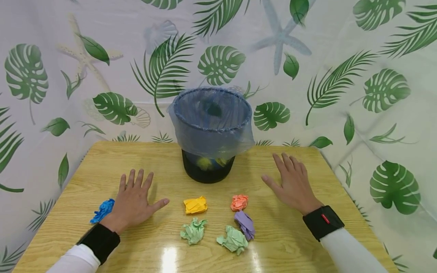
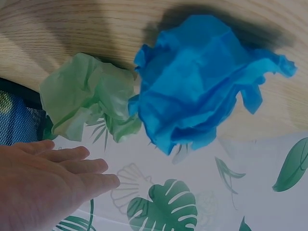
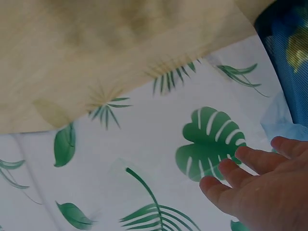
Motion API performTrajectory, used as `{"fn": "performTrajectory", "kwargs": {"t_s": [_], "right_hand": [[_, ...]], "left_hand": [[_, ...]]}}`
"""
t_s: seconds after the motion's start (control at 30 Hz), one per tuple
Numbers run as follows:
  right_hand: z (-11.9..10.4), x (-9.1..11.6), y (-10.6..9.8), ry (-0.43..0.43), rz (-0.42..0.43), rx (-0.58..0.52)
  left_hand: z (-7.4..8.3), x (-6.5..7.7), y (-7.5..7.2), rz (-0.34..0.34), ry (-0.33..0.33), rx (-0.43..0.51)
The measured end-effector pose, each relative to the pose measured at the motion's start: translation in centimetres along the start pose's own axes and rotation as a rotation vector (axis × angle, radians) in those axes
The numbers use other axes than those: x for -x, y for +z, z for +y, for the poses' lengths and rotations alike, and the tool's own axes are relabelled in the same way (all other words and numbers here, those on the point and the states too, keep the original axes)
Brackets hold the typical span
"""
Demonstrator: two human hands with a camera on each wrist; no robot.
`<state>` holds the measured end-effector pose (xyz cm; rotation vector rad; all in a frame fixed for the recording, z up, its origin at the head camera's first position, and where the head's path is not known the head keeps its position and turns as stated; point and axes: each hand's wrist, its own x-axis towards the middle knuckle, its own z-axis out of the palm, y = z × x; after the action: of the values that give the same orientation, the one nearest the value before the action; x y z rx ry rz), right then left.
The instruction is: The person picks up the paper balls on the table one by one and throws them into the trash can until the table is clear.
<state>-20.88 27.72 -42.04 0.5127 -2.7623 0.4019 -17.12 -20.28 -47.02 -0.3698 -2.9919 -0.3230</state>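
My left hand (image 1: 134,203) hovers over the left side of the table, fingers straight and spread, holding nothing. Beside its wrist lies a crumpled blue paper ball (image 1: 103,211), partly covered by the hand. In the left wrist view that blue ball appears large, with a pale green paper ball (image 2: 89,98) beside it; the head view hides this green one behind the hand. My right hand (image 1: 293,184), also spread and holding nothing, is over the right side. Between the hands lie crumpled papers: yellow (image 1: 195,205), orange (image 1: 239,202), purple (image 1: 245,225), and two light green ones (image 1: 194,231).
A black mesh bin (image 1: 208,172) lined with a translucent bluish bag (image 1: 213,140) stands at the back middle of the wooden table (image 1: 146,261). Yellow and blue show through its mesh. A leaf-patterned white cloth (image 1: 136,76) hangs behind and along both sides.
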Motion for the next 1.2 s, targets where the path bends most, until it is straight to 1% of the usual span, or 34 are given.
{"fn": "performTrajectory", "kwargs": {"t_s": [0.23, 0.53, 0.77, 0.97, 1.07, 1.2], "right_hand": [[1.4, 2.0, 1.2, 0.019, -0.02, 0.01], [3.0, 4.0, 2.2, 0.059, -0.054, 0.032], [3.3, 4.6, 2.7, 0.08, -0.088, 0.036], [3.4, 4.8, 2.8, 0.08, -0.093, 0.041], [3.3, 4.8, 2.7, 0.083, -0.095, 0.041], [3.4, 5.0, 2.7, 0.095, -0.107, 0.032]], "left_hand": [[0.4, -0.1, -0.1, -0.003, -0.003, -0.007], [0.1, -0.1, 0.0, 0.006, 0.001, -0.021], [0.1, -0.1, 0.0, -0.003, -0.003, -0.023], [-0.1, 0.0, 0.1, -0.015, -0.011, -0.021], [-0.4, 0.0, -0.1, -0.013, -0.018, -0.014], [-0.7, 0.2, -0.7, -0.001, -0.048, -0.013]]}}
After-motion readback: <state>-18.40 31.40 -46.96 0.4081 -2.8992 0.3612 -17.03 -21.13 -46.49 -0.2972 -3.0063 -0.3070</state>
